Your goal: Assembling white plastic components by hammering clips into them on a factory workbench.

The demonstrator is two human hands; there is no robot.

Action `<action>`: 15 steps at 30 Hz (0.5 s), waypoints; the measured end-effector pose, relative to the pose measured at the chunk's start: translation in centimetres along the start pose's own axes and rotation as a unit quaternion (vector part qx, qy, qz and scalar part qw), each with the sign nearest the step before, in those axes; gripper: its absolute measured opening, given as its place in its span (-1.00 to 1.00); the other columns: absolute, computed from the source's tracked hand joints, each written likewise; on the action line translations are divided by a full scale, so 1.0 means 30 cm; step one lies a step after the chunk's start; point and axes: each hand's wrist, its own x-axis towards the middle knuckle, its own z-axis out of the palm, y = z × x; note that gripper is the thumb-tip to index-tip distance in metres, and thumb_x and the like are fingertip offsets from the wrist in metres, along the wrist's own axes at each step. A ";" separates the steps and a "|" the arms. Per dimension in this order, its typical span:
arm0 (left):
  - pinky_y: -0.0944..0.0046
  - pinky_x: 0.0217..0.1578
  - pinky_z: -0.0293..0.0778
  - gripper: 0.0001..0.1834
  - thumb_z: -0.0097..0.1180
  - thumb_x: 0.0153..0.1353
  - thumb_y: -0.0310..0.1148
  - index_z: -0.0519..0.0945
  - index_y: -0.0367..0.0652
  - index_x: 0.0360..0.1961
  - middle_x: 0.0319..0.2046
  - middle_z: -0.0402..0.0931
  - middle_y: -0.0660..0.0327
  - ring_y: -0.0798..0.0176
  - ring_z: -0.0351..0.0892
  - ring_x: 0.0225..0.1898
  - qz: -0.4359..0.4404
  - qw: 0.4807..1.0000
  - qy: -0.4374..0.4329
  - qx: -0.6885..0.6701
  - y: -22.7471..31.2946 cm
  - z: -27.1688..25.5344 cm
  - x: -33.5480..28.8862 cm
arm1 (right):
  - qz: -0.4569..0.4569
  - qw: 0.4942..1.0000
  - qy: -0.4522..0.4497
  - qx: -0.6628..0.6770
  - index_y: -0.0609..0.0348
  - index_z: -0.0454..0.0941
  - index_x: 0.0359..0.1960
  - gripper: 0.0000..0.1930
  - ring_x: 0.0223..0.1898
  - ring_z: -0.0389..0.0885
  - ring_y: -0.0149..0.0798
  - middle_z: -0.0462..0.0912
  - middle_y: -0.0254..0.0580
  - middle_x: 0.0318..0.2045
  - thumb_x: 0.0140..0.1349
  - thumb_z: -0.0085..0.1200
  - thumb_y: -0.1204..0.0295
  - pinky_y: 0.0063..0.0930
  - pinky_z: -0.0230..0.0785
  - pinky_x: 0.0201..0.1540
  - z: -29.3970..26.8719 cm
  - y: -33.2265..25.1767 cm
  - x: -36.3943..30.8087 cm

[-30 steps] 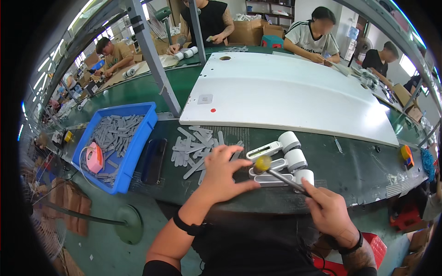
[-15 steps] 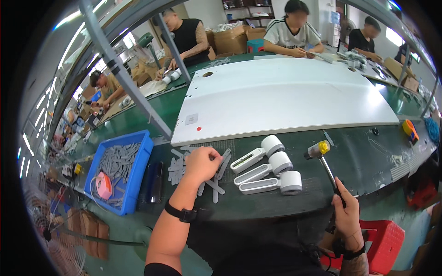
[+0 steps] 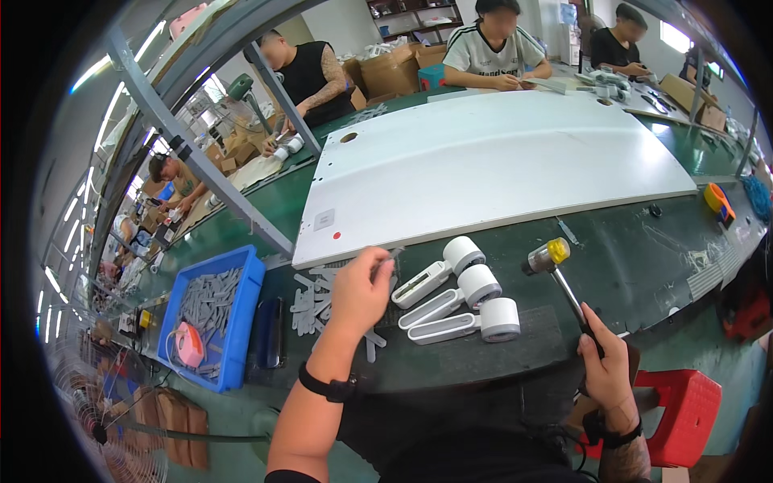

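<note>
My right hand (image 3: 605, 366) grips the dark handle of a mallet (image 3: 547, 256), whose head has a yellow face and a dark face. The mallet head is raised over the green bench. My left hand (image 3: 360, 288) is closed in a pinch above the pile of grey plastic strips (image 3: 304, 310); a thin grey strip (image 3: 396, 252) shows at its fingertips. Right beside it lie three white handheld devices (image 3: 441, 328), each with a slotted handle and a round head with a grey rim. The upper one (image 3: 420, 285) shows a different inside from the other two.
A blue bin (image 3: 256, 278) of grey strips, with a pink device (image 3: 189, 346) in it, stands left. Beside it lies a dark, shiny case (image 3: 271, 334). A large white board (image 3: 499, 161) spans the bench's far side. Orange tape (image 3: 715, 197) lies right; a red stool (image 3: 684, 410) stands below.
My left hand has lifted off the strips and moved slightly right, with a thin strip now showing at the fingertips. The mallet stays raised in my right hand. The view has shifted a little.
</note>
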 end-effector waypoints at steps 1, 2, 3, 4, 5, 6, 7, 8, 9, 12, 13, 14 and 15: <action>0.09 -0.20 0.61 -0.80 0.30 0.48 -0.34 0.77 -0.16 0.02 -0.23 0.77 0.10 0.02 0.76 -0.23 0.100 0.995 0.009 -0.009 0.023 0.013 -0.018 | 0.000 1.000 0.002 0.000 0.21 0.53 0.53 -0.47 -0.34 0.51 -0.33 0.56 -0.18 -0.39 0.54 0.10 0.56 -0.48 0.43 -0.11 0.002 -0.006 0.001; 0.16 -0.22 0.58 -0.80 0.26 0.51 -0.39 0.77 -0.18 0.06 -0.25 0.74 0.11 0.10 0.73 -0.28 0.199 0.980 0.016 -0.022 0.047 0.032 -0.034 | 0.007 1.000 0.000 -0.002 0.22 0.54 0.52 -0.47 -0.32 0.53 -0.31 0.58 -0.16 -0.38 0.54 0.10 0.56 -0.47 0.45 -0.09 0.001 -0.006 0.003; 0.16 -0.21 0.57 -0.75 0.24 0.53 -0.40 0.78 -0.17 0.14 -0.21 0.71 0.09 0.13 0.70 -0.26 0.201 0.979 -0.019 -0.039 0.078 0.040 -0.049 | 0.013 1.000 -0.001 -0.004 0.23 0.54 0.52 -0.48 -0.31 0.56 -0.30 0.60 -0.15 -0.37 0.53 0.11 0.56 -0.46 0.47 -0.06 0.001 -0.005 0.003; 0.16 -0.21 0.57 -0.75 0.24 0.53 -0.40 0.78 -0.17 0.14 -0.21 0.71 0.09 0.13 0.70 -0.26 0.203 0.978 -0.020 -0.042 0.078 0.046 -0.045 | 0.013 1.000 0.001 -0.006 0.23 0.54 0.52 -0.48 -0.31 0.56 -0.30 0.60 -0.15 -0.37 0.53 0.11 0.56 -0.46 0.47 -0.06 0.002 -0.003 0.002; 0.16 -0.19 0.57 -0.74 0.24 0.53 -0.40 0.79 -0.17 0.15 -0.20 0.70 0.08 0.13 0.70 -0.25 0.196 0.978 -0.038 -0.065 0.072 0.057 -0.040 | 0.008 1.000 0.001 -0.006 0.24 0.54 0.51 -0.48 -0.28 0.59 -0.28 0.64 -0.11 -0.33 0.53 0.11 0.56 -0.45 0.49 -0.02 0.004 0.000 0.000; 0.17 -0.18 0.57 -0.72 0.24 0.53 -0.40 0.79 -0.17 0.17 -0.20 0.70 0.08 0.14 0.71 -0.23 0.189 0.976 -0.056 -0.089 0.067 0.068 -0.034 | 0.002 1.000 0.001 -0.006 0.25 0.54 0.51 -0.48 -0.26 0.63 -0.25 0.68 -0.08 -0.30 0.53 0.11 0.56 -0.44 0.51 0.02 0.002 -0.001 -0.002; 0.17 -0.18 0.57 -0.72 0.24 0.53 -0.40 0.79 -0.17 0.17 -0.20 0.70 0.08 0.14 0.71 -0.23 0.191 0.976 -0.056 -0.091 0.060 0.080 -0.029 | 0.006 1.000 -0.008 -0.003 0.25 0.55 0.50 -0.49 -0.18 0.70 -0.21 0.76 0.03 -0.18 0.53 0.12 0.56 -0.42 0.52 0.11 -0.002 -0.007 -0.001; 0.17 -0.18 0.58 -0.73 0.29 0.50 -0.38 0.80 -0.17 0.15 -0.21 0.71 0.08 0.13 0.72 -0.22 0.176 0.980 -0.038 -0.087 0.052 0.092 -0.026 | 0.005 1.000 -0.006 -0.005 0.25 0.55 0.50 -0.49 -0.18 0.70 -0.21 0.76 0.03 -0.18 0.53 0.12 0.56 -0.42 0.52 0.11 -0.004 -0.008 -0.002; 0.17 -0.18 0.59 -0.73 0.33 0.47 -0.37 0.81 -0.18 0.13 -0.21 0.73 0.08 0.13 0.74 -0.21 0.161 0.983 -0.020 -0.082 0.046 0.102 -0.024 | 0.005 1.000 -0.013 -0.003 0.25 0.55 0.50 -0.49 -0.15 0.73 -0.18 0.78 0.07 -0.14 0.52 0.12 0.56 -0.40 0.53 0.13 -0.005 -0.008 -0.002; 0.17 -0.19 0.61 -0.75 0.41 0.41 -0.35 0.84 -0.18 0.04 -0.22 0.75 0.08 0.12 0.76 -0.20 0.114 0.991 -0.004 -0.073 0.068 0.118 -0.025 | 0.007 1.000 -0.022 -0.015 0.26 0.55 0.49 -0.49 -0.08 0.79 -0.09 0.80 0.14 -0.07 0.52 0.13 0.56 -0.36 0.54 0.17 -0.013 -0.016 0.005; 0.16 -0.19 0.62 -0.78 0.43 0.39 -0.35 0.86 -0.18 -0.02 -0.22 0.76 0.10 0.12 0.76 -0.20 0.082 0.995 -0.007 -0.064 0.079 0.121 -0.031 | 0.011 0.999 -0.025 -0.024 0.26 0.56 0.48 -0.49 -0.04 0.82 -0.03 0.81 0.18 -0.04 0.51 0.13 0.56 -0.33 0.55 0.19 -0.013 -0.021 0.004; 0.16 -0.19 0.62 -0.78 0.43 0.39 -0.35 0.86 -0.18 -0.02 -0.22 0.76 0.10 0.12 0.76 -0.20 0.082 0.994 -0.007 -0.066 0.088 0.126 -0.035 | 0.011 0.999 -0.025 -0.026 0.26 0.56 0.48 -0.49 -0.04 0.82 -0.03 0.81 0.18 -0.04 0.51 0.13 0.56 -0.33 0.55 0.19 -0.011 -0.022 0.005; 0.17 -0.19 0.62 -0.81 0.44 0.38 -0.35 0.87 -0.18 -0.06 -0.23 0.76 0.11 0.12 0.76 -0.21 0.084 0.994 0.005 -0.062 0.096 0.132 -0.038 | -0.002 0.999 -0.024 -0.032 0.24 0.57 0.48 -0.49 -0.02 0.82 0.03 0.81 0.19 -0.03 0.50 0.14 0.56 -0.31 0.56 0.19 -0.008 -0.023 0.008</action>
